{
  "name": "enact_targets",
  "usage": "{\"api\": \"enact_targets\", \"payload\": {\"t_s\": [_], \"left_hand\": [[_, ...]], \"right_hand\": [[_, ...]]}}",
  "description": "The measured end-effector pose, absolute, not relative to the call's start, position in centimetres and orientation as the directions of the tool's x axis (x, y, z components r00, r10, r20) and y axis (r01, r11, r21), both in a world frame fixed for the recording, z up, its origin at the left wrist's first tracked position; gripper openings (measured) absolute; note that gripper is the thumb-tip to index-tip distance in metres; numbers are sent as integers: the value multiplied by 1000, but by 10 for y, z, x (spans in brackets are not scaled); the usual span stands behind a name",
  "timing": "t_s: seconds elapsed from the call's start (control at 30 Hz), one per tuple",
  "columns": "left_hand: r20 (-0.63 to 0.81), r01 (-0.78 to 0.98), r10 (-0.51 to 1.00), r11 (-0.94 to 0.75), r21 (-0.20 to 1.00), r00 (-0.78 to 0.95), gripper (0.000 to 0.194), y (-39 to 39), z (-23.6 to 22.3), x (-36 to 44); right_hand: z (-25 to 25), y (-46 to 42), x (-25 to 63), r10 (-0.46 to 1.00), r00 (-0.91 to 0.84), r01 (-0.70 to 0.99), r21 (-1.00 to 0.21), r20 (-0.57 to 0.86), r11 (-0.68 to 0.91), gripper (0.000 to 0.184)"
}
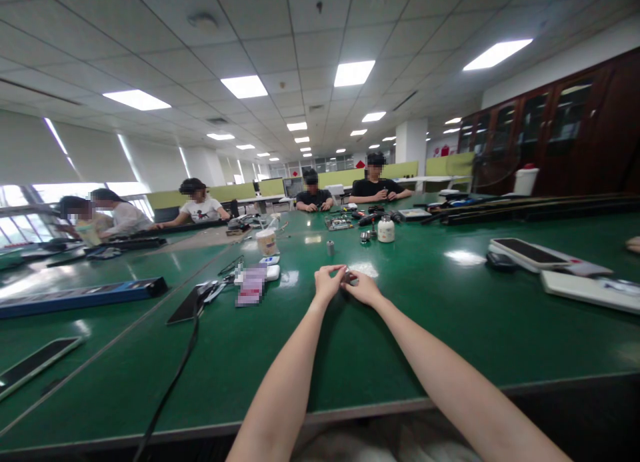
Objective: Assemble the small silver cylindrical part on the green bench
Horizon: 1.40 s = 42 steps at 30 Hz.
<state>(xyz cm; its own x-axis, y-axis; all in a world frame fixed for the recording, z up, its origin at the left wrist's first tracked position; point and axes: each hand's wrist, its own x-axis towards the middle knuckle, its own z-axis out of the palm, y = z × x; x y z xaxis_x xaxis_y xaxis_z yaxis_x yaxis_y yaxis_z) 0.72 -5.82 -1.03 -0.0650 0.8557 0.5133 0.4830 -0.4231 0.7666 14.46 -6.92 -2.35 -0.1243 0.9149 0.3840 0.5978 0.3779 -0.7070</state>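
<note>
Both my arms stretch out over the green table (410, 329). My left hand (327, 282) and my right hand (363, 287) meet at the middle of the table, fingers pinched together on a small grey metal part (346, 275) held between them. The part is too small to name. A small metal cylinder (330, 247) stands a little beyond my hands, and a white jar (385, 229) stands farther back.
A paper cup (267, 242), a black cable (175, 375), a blue bar (80, 295) and a dark phone (35, 363) lie to the left. A phone (525, 250) and a white device (590, 290) lie to the right. Several people sit at the far side.
</note>
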Motion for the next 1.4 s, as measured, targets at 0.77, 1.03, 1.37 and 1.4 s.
{"api": "enact_targets", "payload": {"t_s": [0.77,1.03,1.37,1.4], "left_hand": [[284,10,957,-284,959,-57,23,-58,-7,10],[277,-15,961,-277,961,-7,29,-60,-6,7],[249,-43,962,-245,969,110,37,-64,-3,-3],[244,-43,962,-241,970,119,37,-64,-3,-3]], "right_hand": [[-24,-69,144,891,-185,589,-679,414,438,26],[-24,-69,145,894,-177,598,-676,412,430,29],[-27,-66,145,888,-188,588,-676,419,444,29],[-27,-66,146,887,-188,587,-676,421,445,31]]}}
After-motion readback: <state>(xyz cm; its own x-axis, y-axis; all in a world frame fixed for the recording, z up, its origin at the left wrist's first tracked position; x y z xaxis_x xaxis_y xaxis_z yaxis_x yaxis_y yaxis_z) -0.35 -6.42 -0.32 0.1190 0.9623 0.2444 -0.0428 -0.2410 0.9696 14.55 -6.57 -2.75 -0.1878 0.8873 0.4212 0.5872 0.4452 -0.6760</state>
